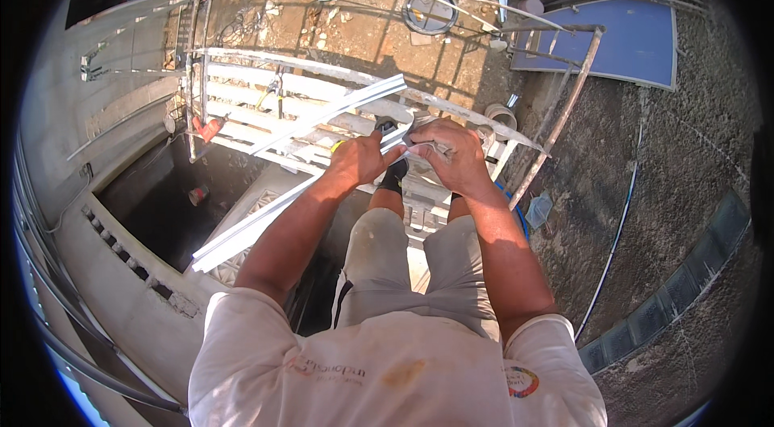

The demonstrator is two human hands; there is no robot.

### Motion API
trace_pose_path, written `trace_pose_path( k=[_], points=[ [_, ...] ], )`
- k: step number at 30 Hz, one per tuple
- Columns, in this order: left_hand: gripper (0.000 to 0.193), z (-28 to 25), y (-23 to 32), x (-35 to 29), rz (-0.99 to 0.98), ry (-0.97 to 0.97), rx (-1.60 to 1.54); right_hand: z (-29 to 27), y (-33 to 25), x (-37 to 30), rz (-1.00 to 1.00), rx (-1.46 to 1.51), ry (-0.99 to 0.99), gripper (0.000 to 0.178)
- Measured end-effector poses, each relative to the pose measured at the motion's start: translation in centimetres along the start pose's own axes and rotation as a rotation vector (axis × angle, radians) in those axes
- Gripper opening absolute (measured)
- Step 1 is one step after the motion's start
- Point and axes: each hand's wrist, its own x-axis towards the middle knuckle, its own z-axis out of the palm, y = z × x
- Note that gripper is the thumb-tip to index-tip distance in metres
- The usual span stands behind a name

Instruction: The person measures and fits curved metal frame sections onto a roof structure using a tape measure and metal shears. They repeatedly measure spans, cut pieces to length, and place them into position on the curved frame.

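Note:
A long white ribbed strip [256, 229] runs slantwise from the lower left up to my hands. My left hand [359, 161] is closed around it near its upper end. My right hand [453, 154] pinches at that end, where a small greyish piece shows between the fingers; I cannot tell if it is part of the strip. Just beyond my hands, a second white ribbed strip [343, 111] lies across the scaffold's white slatted platform [242, 96]. Something small and yellow [335, 146] shows beside my left hand.
Rusty scaffold rails [560, 108] surround the platform. Pliers-like tools [279, 92] and a red tool [211, 127] lie on the left. A deep opening [173, 201] sits at lower left. Below are a round tub [430, 12], a bucket [501, 116] and a blue panel [617, 40]. A rough wall [685, 153] stands right.

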Motion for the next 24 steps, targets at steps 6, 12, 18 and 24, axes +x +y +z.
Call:
trace_pose_path(
  k=[6, 12, 18, 24],
  points=[
    [0.071, -1.7, 3.1, -2.1, -0.047, 0.017, -0.011, -3.0, -0.8, -0.6, 0.148, 0.139, 0.246, 0.012],
    [0.060, -4.4, 5.3, -6.0, 0.128, 0.053, -0.226, -7.1, 3.2, -1.8, 0.535, 1.211, 0.566, 0.027],
    [0.069, -4.8, 7.2, -7.2, 0.150, 0.080, -0.100, -9.5, -1.6, -1.8, 0.244, 0.686, 0.564, 0.023],
    [0.066, -5.6, 7.8, -5.0, 0.351, 0.060, 0.295, -6.1, -12.2, -2.0, -0.386, -0.348, 0.070, 0.015]
  ],
)
